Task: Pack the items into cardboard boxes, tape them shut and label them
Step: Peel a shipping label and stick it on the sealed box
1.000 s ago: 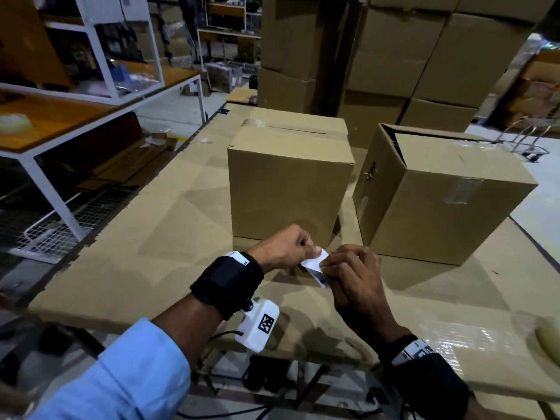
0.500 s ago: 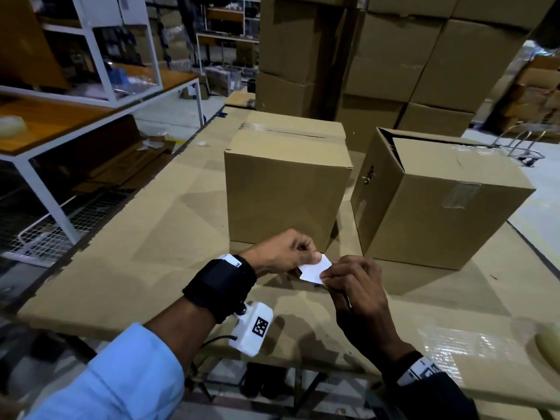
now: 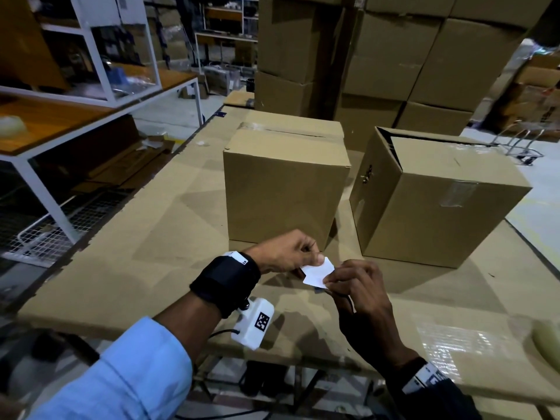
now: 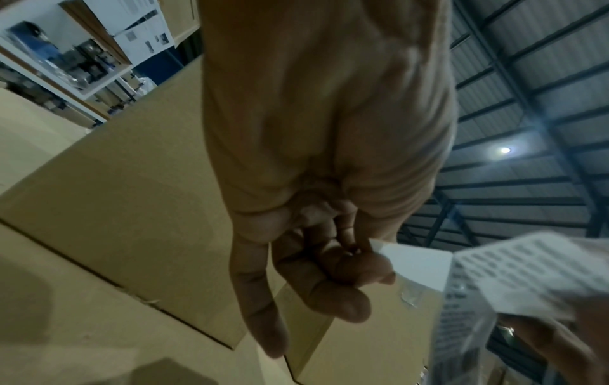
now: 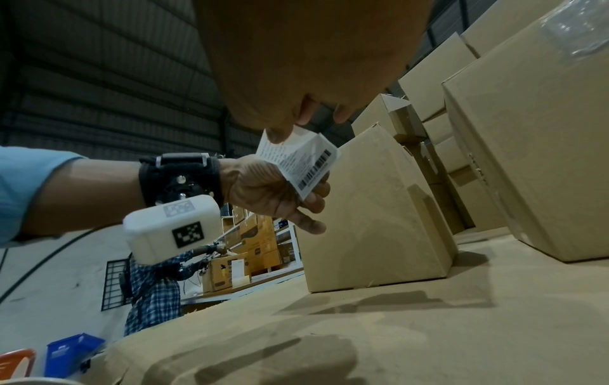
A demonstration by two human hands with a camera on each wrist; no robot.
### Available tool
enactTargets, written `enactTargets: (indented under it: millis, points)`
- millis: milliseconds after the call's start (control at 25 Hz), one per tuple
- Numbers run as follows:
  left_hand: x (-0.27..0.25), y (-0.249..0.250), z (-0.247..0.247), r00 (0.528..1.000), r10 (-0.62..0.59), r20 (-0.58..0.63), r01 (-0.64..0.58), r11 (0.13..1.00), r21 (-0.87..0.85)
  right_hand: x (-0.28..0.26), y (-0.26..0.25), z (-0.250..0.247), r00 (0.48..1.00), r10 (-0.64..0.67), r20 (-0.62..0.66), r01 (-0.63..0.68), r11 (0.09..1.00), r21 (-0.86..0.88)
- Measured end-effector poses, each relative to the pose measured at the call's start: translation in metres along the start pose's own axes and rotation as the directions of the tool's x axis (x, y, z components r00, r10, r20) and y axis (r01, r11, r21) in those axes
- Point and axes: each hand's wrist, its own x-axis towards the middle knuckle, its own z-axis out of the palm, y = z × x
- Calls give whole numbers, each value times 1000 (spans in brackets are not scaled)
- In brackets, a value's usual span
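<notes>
Label (image 3: 317,273) pinched between my left hand (image 3: 288,253) and right hand (image 3: 357,286), just off the table's near edge, facing the sealed box (image 3: 285,189). Trick: peel slowly, keep adhesive off itself.

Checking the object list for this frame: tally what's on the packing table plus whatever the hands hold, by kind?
Cardboard boxes on the table: 2
Labels, pinched between left hand and right hand: 1
Total: 3
</notes>
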Motion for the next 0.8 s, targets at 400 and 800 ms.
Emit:
enactTargets:
  millis: [400,800]
  points:
    - [3,-7,-7,1000,-3,-30,2,999,-33,4,-15,-14,1000,19,-2,-18,988,151]
    - [6,-25,-11,1000,2,-21,-1,999,49,-4,-17,-22,995,88,-46,-73,960,271]
